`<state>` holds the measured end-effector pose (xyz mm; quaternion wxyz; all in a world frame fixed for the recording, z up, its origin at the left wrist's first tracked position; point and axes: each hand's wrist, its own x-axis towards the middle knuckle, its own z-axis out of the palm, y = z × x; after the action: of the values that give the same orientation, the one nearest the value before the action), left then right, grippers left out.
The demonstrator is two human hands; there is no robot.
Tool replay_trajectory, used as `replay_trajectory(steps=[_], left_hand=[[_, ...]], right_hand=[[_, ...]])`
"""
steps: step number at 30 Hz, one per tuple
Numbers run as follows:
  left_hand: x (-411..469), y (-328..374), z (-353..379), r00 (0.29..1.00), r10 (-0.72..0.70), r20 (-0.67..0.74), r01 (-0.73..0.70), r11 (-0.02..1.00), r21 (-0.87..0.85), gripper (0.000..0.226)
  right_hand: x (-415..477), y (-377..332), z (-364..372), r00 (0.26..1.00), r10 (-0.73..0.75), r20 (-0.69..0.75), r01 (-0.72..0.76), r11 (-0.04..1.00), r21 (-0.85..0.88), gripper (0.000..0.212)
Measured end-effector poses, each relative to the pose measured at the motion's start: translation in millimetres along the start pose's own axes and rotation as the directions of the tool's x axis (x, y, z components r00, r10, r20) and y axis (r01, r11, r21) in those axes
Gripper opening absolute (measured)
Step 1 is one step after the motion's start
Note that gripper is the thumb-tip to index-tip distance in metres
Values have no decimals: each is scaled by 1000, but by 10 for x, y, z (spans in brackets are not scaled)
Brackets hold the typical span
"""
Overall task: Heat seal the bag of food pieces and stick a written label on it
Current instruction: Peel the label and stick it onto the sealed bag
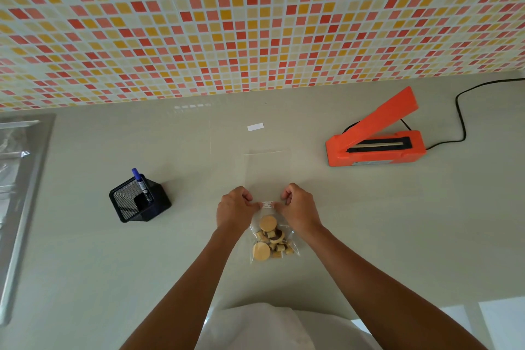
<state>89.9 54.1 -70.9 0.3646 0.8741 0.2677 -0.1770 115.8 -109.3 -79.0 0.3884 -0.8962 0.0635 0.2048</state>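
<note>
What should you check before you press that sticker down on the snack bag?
1. Label held at both ends by left hand and right hand: ok.
2. Label over the bag: ok.
3. Writing on label: marks show, words cannot tell.
4. Bag sealed: cannot tell.
5. Sealer lid up, off to the right: ok.
6. Marker back in the holder: ok.
</note>
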Motion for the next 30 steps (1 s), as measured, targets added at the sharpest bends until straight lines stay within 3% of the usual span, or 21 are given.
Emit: replay_trajectory(steps=[6, 11, 15, 24, 27, 30], left_hand=[[0, 17, -32, 1000, 12, 23, -12, 1000, 23, 6], [-40, 49, 7, 999, 36, -20, -33, 993, 110, 38], [-51, 75, 21, 998, 64, -22, -60, 986, 158, 38], [-48, -5, -45, 999, 49, 10, -49, 996, 72, 14], [-82, -62, -69, 999, -36, -19, 36, 999, 27, 19], [-128, -180, -85, 992, -122, 35, 126, 986, -111, 28]], right_hand=[[5, 6, -41, 1000, 4, 25, -5, 1000, 9, 22], [3, 5, -40, 1000, 4, 16, -4, 1000, 0, 13], [-9, -9, -42, 1000, 12, -6, -12, 1000, 15, 11], [-46, 13, -126, 1000, -14, 17, 14, 1000, -5, 11], [-151, 91, -215, 999, 25, -21, -24, 999, 28, 5], [-289, 240, -278, 997, 82, -17, -81, 996, 31, 16]])
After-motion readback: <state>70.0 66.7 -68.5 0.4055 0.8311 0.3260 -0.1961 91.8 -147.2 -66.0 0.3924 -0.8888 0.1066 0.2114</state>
